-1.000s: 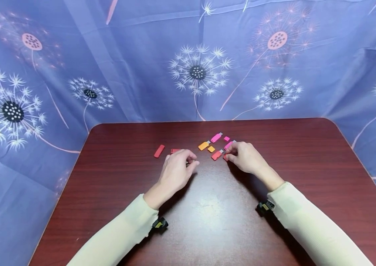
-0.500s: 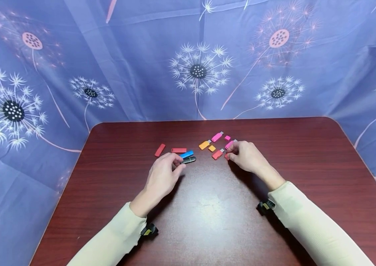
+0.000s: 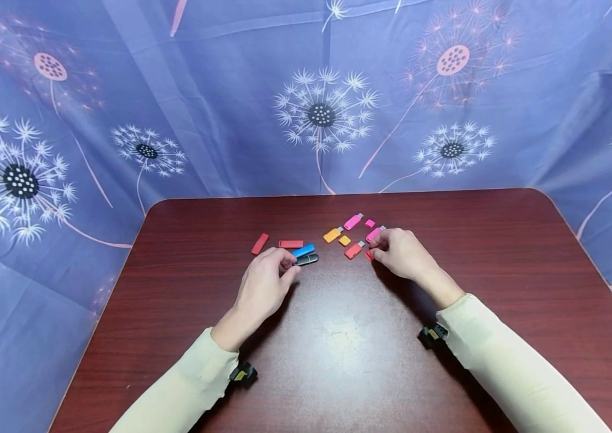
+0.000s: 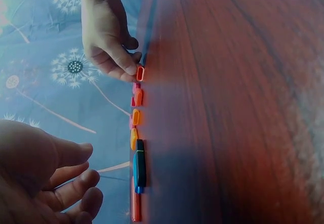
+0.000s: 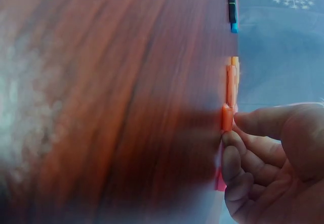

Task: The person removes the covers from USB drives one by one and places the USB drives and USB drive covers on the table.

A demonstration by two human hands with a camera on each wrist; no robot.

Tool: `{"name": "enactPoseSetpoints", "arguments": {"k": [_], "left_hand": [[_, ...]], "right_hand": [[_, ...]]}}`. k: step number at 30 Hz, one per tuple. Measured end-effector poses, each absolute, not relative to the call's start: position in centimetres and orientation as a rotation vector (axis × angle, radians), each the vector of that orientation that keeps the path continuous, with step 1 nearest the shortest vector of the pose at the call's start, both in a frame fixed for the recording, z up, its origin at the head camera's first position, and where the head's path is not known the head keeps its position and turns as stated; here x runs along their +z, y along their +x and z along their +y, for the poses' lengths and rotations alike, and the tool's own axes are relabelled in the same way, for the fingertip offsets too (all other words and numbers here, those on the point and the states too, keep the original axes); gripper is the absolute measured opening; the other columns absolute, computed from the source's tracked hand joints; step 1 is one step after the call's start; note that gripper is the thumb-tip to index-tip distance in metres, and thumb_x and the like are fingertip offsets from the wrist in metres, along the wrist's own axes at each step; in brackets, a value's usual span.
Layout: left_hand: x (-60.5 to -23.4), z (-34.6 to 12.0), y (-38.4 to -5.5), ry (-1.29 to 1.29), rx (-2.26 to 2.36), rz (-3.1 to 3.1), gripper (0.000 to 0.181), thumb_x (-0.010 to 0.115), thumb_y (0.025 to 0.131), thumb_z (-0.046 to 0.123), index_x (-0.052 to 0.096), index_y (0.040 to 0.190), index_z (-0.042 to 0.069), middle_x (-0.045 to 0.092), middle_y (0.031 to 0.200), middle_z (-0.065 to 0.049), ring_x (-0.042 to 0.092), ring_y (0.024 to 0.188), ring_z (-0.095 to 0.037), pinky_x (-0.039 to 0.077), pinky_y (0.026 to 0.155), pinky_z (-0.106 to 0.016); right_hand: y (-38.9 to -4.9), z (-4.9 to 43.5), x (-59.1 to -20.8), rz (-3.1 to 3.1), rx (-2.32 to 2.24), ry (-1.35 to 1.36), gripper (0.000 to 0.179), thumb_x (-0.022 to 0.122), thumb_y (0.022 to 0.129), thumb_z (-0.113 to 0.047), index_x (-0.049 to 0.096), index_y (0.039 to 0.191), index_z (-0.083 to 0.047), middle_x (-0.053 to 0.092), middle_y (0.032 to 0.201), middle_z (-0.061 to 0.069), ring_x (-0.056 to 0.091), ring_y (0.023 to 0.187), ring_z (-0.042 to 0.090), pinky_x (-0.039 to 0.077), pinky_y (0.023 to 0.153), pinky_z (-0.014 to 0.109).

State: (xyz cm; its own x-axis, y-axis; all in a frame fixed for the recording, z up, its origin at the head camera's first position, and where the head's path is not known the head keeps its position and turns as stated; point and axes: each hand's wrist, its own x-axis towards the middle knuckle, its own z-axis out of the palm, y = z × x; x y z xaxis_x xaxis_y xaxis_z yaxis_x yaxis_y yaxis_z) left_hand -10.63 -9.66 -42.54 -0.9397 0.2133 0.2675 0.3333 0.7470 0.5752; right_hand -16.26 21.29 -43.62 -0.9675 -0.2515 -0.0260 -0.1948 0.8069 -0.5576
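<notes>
My right hand (image 3: 405,255) pinches a small red cap (image 5: 228,117) between thumb and fingers at the table surface. Left of it lies an uncapped red USB stick (image 3: 354,250). Behind this hand, a pink USB stick (image 3: 375,234) is partly covered. My left hand (image 3: 262,282), fingers loosely bent and holding nothing, hovers close to a black USB stick (image 3: 307,260) and a blue USB stick (image 3: 303,251). These two lie side by side, their left ends hidden by the fingers in the head view.
An orange-yellow USB stick (image 3: 332,235) with its cap (image 3: 345,240), another pink stick (image 3: 353,222) and a pink cap (image 3: 370,223) lie farther back. Two red sticks, one flat (image 3: 290,244) and one slanted (image 3: 260,243), lie at left. A patterned curtain (image 3: 230,120) hangs behind the table.
My left hand has drawn back to the left and toward me, uncovering the black and blue USB sticks. My right hand has stayed at the red cap.
</notes>
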Motion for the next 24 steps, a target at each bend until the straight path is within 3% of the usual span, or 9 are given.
{"name": "enactPoseSetpoints", "arguments": {"k": [16,24], "left_hand": [[-42.9,-9.9,-12.0,-0.422,-0.882,-2.805,0.014,0.084,0.093,0.013,0.077,0.104,0.01,0.072,0.098,0.0,0.069,0.086,-0.019,0.055,0.071,-0.039],[-43.0,-10.2,-12.3,-0.448,-0.862,-2.82,0.02,0.087,0.09,0.013,0.076,0.106,0.008,0.071,0.099,0.0,0.068,0.085,-0.02,0.055,0.071,-0.038]], "right_hand": [[-14.9,21.5,-42.0,2.898,-0.88,-0.357,0.009,0.073,0.098,-0.013,0.075,0.104,-0.007,0.076,0.089,0.002,0.065,0.079,0.021,0.053,0.078,0.043],[-13.4,21.9,-41.1,2.919,-0.892,-0.38,0.012,0.074,0.098,-0.014,0.075,0.108,-0.008,0.072,0.083,-0.003,0.061,0.072,0.016,0.049,0.071,0.038]]}}
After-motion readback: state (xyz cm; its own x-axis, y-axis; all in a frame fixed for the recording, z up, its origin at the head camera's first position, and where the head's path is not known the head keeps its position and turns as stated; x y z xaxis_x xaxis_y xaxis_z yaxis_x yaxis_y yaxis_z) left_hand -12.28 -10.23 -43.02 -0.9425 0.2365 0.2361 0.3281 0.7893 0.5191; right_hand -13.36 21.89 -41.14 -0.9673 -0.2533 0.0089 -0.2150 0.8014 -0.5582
